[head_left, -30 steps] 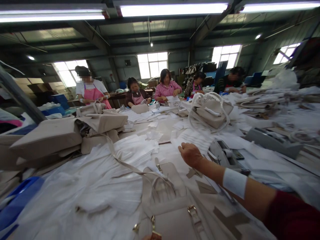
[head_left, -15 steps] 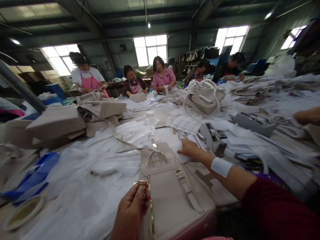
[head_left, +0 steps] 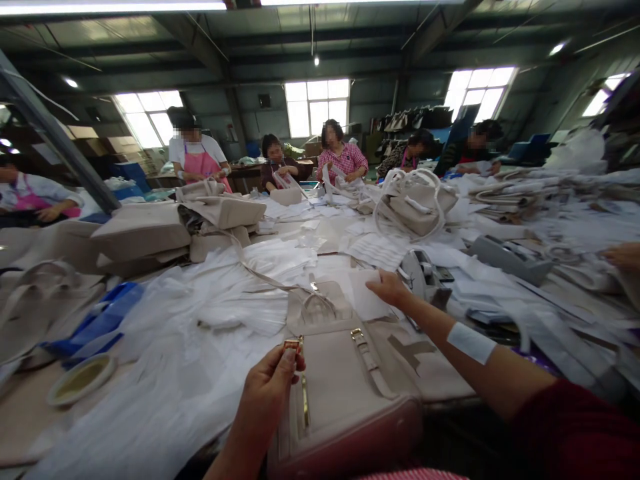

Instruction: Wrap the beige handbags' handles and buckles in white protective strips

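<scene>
The left hand (head_left: pixel 273 373) was closed in a pinch, thumb over fingers, on a small coppery metal piece (head_left: pixel 291 345) at the left edge of a beige bag (head_left: pixel 340 373). The right hand (head_left: pixel 390 288), reaching forward, pinched the right edge of a thin white sheet (head_left: pixel 364 297) just beyond the bag. The bag lay at the near edge of the bench (head_left: pixel 30 430), in front of the person, with a gold zip (head_left: pixel 305 400) along its left side and a buckled strap (head_left: pixel 370 360) on its upper face. Its long strap (head_left: pixel 260 272) ran away to the left, over crumpled white wrapping (head_left: pixel 170 360). Just beyond the right hand stood a grey tape dispenser (head_left: pixel 419 272), with another grey dispenser (head_left: pixel 510 260) farther right. To the left were a blue item (head_left: pixel 100 320), a pale round ring (head_left: pixel 83 380) and piled beige bags (head_left: pixel 145 230). Beyond the sheet sat a bag with white-wrapped handles (head_left: pixel 415 207). Across the bench several co-workers bent over their own work, and another person's hand (head_left: pixel 624 255) showed at the right edge of view.
</scene>
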{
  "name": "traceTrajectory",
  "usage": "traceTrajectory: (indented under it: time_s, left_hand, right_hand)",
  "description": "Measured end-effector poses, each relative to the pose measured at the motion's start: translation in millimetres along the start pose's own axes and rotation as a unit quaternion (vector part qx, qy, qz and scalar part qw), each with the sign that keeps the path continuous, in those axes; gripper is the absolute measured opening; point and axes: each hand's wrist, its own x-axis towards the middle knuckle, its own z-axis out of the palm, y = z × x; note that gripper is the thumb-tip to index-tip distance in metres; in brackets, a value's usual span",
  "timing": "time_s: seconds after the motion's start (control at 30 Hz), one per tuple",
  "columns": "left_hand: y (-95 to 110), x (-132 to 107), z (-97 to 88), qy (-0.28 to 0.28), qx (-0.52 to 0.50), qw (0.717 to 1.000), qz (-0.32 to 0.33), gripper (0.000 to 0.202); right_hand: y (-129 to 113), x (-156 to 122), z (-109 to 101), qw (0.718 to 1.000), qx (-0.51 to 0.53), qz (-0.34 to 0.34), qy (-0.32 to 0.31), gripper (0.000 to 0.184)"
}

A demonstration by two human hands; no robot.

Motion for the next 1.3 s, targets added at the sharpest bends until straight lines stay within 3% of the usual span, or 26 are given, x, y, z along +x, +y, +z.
traceTrajectory:
  time_s: [0.13, 0.2, 0.27, 0.43, 0.5, 0.6, 0.73, 0.83, 0.9, 1.0, 1.13, 1.2, 1.3]
  left_hand:
    - [4, 0, -7.5, 0.018, 0.066, 0.993, 0.099, 0.035]
    - [7, -1, -8.3, 0.035, 0.086, 0.985, 0.147, 0.033]
    - [8, -1, -8.3, 0.051, 0.099, 0.979, 0.17, 0.03]
    - [7, -4, -16.8, 0.101, 0.117, 0.973, 0.17, 0.024]
    - [4, -6, -22.9, 0.11, 0.115, 0.974, 0.16, 0.023]
    - [2, -10, -28.6, 0.112, 0.108, 0.973, 0.168, 0.025]
    - [0, -12, -27.5, 0.142, 0.111, 0.963, 0.2, 0.04]
    - [-3, -12, -25.0, 0.181, 0.094, 0.962, 0.181, 0.073]
    - [-4, -12, -24.3, 0.176, 0.09, 0.967, 0.16, 0.089]
    - [0, -10, -25.5, 0.139, 0.115, 0.971, 0.158, 0.099]
    - [12, -7, -32.1, 0.085, 0.145, 0.964, 0.207, 0.1]
    - [17, -5, -37.3, 0.038, 0.083, 0.976, 0.199, 0.098]
    - [17, -3, -44.3, -0.052, -0.121, 0.986, 0.1, 0.083]
  right_hand:
    - [-43, -21, 3, 0.98, 0.179, -0.05, -0.07, 0.032]
    - [-71, -42, 23, 0.935, 0.321, -0.057, -0.139, 0.036]
    - [-99, -70, 50, 0.872, 0.442, -0.046, -0.205, 0.035]
    - [-147, -137, 102, 0.771, 0.552, 0.0, -0.318, 0.022]
    - [-154, -151, 110, 0.731, 0.582, 0.028, -0.355, 0.027]
    - [-155, -157, 113, 0.706, 0.605, 0.04, -0.365, 0.03]
    - [-148, -154, 113, 0.705, 0.606, 0.031, -0.367, 0.026]
    - [-146, -153, 111, 0.716, 0.595, 0.015, -0.364, 0.028]
    - [-146, -149, 107, 0.735, 0.571, 0.013, -0.364, 0.03]
    - [-148, -137, 96, 0.787, 0.496, 0.01, -0.367, 0.035]
    - [-155, -121, 82, 0.851, 0.399, -0.05, -0.339, 0.035]
    - [-157, -119, 77, 0.859, 0.392, -0.068, -0.321, 0.033]
    - [-157, -123, 76, 0.849, 0.435, -0.067, -0.291, 0.032]
